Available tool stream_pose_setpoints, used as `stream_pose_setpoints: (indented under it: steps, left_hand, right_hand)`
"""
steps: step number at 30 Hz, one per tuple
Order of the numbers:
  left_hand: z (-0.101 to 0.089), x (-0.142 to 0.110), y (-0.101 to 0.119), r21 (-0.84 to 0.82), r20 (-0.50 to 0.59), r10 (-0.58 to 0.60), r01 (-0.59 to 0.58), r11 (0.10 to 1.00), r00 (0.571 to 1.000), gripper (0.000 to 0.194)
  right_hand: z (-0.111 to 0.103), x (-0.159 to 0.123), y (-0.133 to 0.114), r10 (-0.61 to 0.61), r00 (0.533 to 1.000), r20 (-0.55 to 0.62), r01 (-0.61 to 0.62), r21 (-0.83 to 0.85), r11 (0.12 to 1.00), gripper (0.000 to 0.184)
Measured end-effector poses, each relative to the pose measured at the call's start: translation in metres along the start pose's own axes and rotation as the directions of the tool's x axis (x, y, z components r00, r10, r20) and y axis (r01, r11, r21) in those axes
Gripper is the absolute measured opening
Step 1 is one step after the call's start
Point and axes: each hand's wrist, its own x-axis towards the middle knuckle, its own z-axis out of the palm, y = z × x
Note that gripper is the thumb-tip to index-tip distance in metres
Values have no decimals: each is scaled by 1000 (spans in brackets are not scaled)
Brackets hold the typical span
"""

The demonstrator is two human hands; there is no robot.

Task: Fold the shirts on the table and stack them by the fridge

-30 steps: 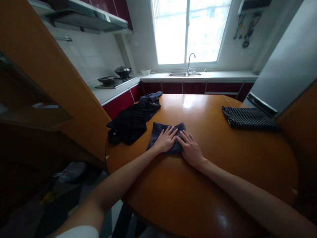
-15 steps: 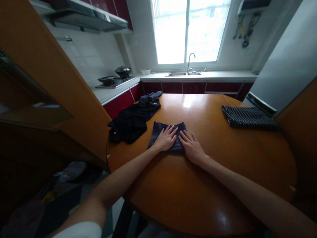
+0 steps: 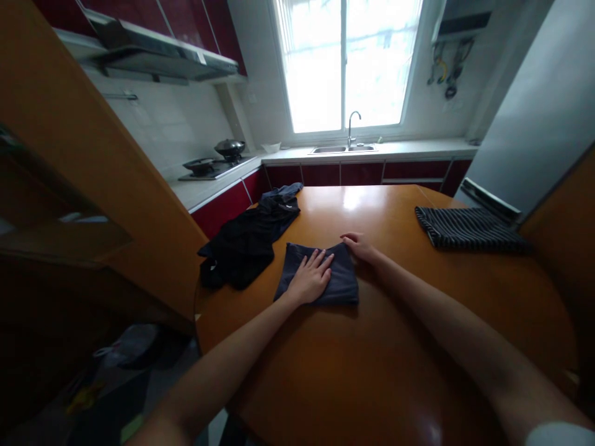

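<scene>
A folded dark blue-grey garment (image 3: 343,279) lies flat on the round wooden table (image 3: 316,365) in front of me. My left hand (image 3: 310,277) rests flat on its middle, fingers spread and palm down. At the garment's far right corner is my right hand (image 3: 359,246), its fingers bent together with the thumb on the corner, pinching the cloth. What kind of garment it is cannot be made out, since it is folded and partly under my left hand.
Left of it lies a loose heap of black clothing (image 3: 246,244), with a blue denim piece (image 3: 290,190) behind. A folded black striped cloth (image 3: 469,227) lies at the table's right. Beyond are the sink (image 3: 330,150), the stove (image 3: 216,168) and the fridge (image 3: 534,118).
My right hand has moved from the garment's right part to its far right corner and closed there. The left hand stays flat on the cloth. The view has tilted up slightly.
</scene>
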Motion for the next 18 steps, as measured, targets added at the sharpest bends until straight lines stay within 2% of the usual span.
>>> stream_pose_setpoints:
  steps: [3, 7, 9, 14, 16, 18]
  left_hand:
    - [0, -1, 0, 1, -8, 7, -7, 1000, 1000, 54]
    - [0, -2, 0, -10, -9, 2, -2, 1000, 1000, 54]
    - [0, -3, 1, -16, -6, 1, -1, 1000, 1000, 54]
    - [1, -3, -1, -33, -7, -1, 1, 999, 1000, 54]
    - [2, -3, -1, -28, -6, 2, -2, 1000, 1000, 55]
    - [1, -3, -1, -17, -1, -1, 1, 1000, 1000, 55]
  right_hand:
    - [9, 8, 5, -12, 998, 59, 10, 22, 1000, 28]
    - [15, 10, 10, -71, 978, 194, 71, 8, 997, 29]
    - [15, 11, 13, -91, 968, 236, 113, -82, 990, 27]
    - [2, 10, 19, -48, 974, 221, 115, -303, 946, 22]
    - [-4, 8, 14, -76, 968, 239, 177, -439, 881, 19]
    - [-5, 4, 3, -91, 976, 200, 196, -605, 772, 20]
